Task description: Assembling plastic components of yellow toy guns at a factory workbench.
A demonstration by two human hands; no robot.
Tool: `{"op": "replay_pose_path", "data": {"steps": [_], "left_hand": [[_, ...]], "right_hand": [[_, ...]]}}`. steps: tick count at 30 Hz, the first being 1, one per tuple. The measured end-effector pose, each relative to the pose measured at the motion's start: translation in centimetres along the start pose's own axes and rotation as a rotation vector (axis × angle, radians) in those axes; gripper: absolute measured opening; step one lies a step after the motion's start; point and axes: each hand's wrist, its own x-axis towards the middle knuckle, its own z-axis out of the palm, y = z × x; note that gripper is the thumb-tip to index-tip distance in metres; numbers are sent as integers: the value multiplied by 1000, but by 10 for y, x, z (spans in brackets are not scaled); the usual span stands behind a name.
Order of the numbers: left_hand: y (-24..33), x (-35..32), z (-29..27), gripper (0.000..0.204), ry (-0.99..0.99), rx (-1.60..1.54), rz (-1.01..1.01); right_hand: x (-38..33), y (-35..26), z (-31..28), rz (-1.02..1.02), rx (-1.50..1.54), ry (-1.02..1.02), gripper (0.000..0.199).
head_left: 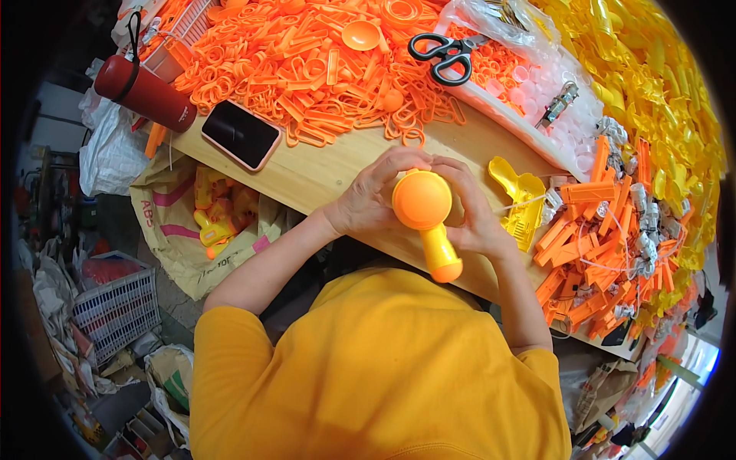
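Note:
Close to the table's front edge, a yellow-and-orange plastic toy (422, 201) is held between both hands. It has a round orange dome facing up and a yellow handle with an orange end cap pointing toward me. My left hand (366, 192) is closed on its left side, fingers curled over the far side. From the right, my right hand (477, 215) grips it, its fingertips meeting the left ones behind the dome. Just right of that hand lies a yellow half-shell (524, 203) on the wooden table (337, 180). The toy's underside is hidden.
A heap of orange plastic parts (284, 69) covers the far side, with black-handled scissors (448, 55) beside it. A phone (241, 134) and red bottle (146, 93) lie left. Wired orange pieces (594, 238) and yellow shells (652, 92) pile up right. A sack (165, 230) stands below left.

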Motion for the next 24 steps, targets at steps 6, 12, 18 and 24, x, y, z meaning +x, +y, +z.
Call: {"op": "replay_pose_path", "data": {"steps": [6,12,18,24], "left_hand": [[7,-2,1,69,74,65,69],[14,15,-61,46,-149,630,-29],[-7,29,-70,27,215,1037,-229],[-17,34,-68,16,315,1002,-191]], "right_hand": [[5,-7,3,114,202,-36,74],[11,-3,-8,-71,-220,13,69],[17,-7,-13,-74,-546,4,67],[23,-27,-26,-26,-559,-201,85]]}}
